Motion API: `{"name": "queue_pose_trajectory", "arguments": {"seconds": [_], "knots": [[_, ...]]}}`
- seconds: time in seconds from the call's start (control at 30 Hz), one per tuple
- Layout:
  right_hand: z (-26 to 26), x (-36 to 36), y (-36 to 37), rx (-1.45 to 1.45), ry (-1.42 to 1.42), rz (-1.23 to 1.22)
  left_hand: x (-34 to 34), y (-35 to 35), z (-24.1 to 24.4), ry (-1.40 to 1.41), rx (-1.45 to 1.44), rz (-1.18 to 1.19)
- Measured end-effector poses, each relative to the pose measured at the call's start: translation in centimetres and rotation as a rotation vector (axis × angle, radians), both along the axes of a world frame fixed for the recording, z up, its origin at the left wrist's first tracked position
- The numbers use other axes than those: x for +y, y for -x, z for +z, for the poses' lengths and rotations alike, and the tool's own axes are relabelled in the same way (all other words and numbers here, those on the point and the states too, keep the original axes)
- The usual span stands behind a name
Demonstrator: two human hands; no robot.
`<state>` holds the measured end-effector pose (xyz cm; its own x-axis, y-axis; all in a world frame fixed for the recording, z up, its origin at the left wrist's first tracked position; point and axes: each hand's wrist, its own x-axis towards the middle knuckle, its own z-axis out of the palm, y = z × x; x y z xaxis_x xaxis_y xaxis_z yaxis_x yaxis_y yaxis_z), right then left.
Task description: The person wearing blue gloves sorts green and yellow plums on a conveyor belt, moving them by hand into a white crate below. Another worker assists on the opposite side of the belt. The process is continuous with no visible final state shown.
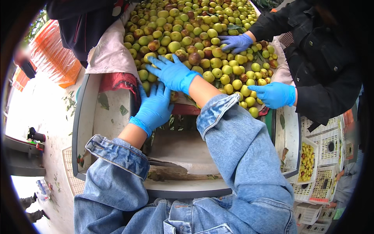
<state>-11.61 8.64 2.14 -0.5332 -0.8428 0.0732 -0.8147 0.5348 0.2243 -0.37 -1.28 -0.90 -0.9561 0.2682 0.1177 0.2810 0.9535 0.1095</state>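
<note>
A broad heap of green jujubes (175,36), some with brown-red patches, covers the cloth-lined sorting table before me. My right hand (174,73), in a blue glove, lies palm down on the near left part of the heap with its fingers spread. Just below it my left hand (155,108), gloved the same way, rests at the heap's near edge, fingers apart and pointing up at the fruit. Its fingertips lie close under the right palm. Neither hand is closed around a jujube, though what lies under the palms is hidden.
Opposite on the right, a co-worker's purple-gloved hand (237,43) and blue-gloved hand (274,94) are at the heap. Another person stands at upper left. A metal-edged trough (111,117) frames the near side. Plastic crates (323,178) stand at right, orange crates (54,55) at left.
</note>
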Motion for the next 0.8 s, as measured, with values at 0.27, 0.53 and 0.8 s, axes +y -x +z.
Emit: {"name": "queue_pose_trajectory", "arguments": {"seconds": [0.27,0.53,0.8], "knots": [[0.7,7.9,-0.7,-0.057,-0.017,0.028,0.6,0.1,1.1,-0.021,0.265,-0.157],[-0.3,3.9,0.0,-0.142,-0.017,-0.231,0.1,-0.2,-0.4,-0.101,0.048,-0.207],[-0.6,13.6,-5.4,-0.113,-0.054,-0.191,1.1,-0.9,-0.6,-0.034,0.125,-0.371]]}}
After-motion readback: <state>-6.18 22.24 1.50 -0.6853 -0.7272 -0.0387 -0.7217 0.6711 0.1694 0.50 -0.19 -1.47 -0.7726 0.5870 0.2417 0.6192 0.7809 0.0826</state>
